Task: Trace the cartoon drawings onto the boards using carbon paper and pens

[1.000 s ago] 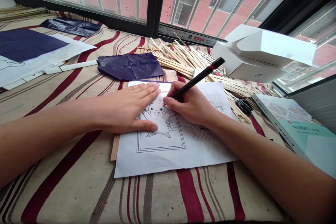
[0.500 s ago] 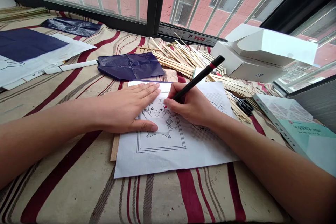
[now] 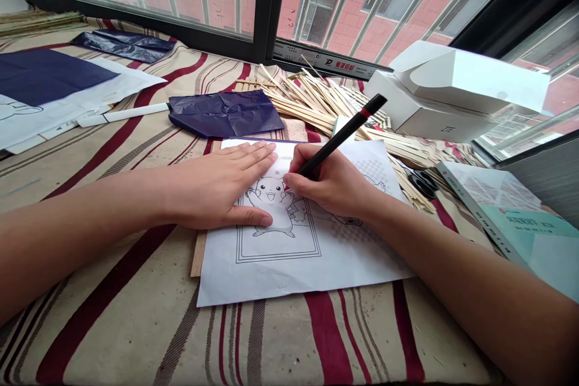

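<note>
A white sheet of paper (image 3: 271, 280) with a framed line drawing of a Pikachu figure (image 3: 275, 217) lies on a wooden board (image 3: 198, 253), whose left edge shows. Flat across the sheet's upper left rests my left hand (image 3: 226, 184), fingers stretched out and thumb over the figure's body. My right hand (image 3: 325, 181) grips a black pen (image 3: 346, 132) with a red band, its tip low beside the figure's raised arm. The exact tip is hidden by the fingers. A second drawing (image 3: 357, 217) is partly covered by my right hand and wrist.
Dark blue carbon-like paper (image 3: 226, 114) lies beyond my left hand, beside a white pen (image 3: 136, 113). Thin wooden strips (image 3: 312, 99) are heaped near the window. To the right are a white box (image 3: 443, 114), a black round object (image 3: 423, 182) and a book (image 3: 520, 217).
Almost nothing differs. My right hand and the pen have shifted very slightly, while my left hand stays flat on the paper.
</note>
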Demonstrator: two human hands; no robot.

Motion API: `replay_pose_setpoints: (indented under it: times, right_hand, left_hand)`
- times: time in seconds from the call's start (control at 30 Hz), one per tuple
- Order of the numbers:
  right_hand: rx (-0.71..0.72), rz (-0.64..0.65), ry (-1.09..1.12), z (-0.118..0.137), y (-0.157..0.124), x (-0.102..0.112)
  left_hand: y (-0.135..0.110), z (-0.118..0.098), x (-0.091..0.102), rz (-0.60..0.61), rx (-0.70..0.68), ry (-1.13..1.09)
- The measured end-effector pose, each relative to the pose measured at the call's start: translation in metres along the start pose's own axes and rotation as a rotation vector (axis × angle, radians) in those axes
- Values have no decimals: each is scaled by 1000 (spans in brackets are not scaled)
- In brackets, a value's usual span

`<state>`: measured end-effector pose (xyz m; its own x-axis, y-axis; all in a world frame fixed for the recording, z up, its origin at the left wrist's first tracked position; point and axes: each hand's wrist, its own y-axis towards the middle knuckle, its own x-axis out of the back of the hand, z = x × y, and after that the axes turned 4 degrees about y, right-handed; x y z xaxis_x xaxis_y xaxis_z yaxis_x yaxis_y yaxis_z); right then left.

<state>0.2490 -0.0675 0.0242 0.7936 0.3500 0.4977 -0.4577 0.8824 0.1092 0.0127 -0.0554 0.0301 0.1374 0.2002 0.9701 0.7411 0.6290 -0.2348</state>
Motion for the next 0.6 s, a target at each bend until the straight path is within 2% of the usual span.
replay_pose_setpoints:
  times: [0.6]
  right_hand:
    - [14,31,35,4,0,2]
  left_hand:
    - [0,0,-1,-15,0,5]
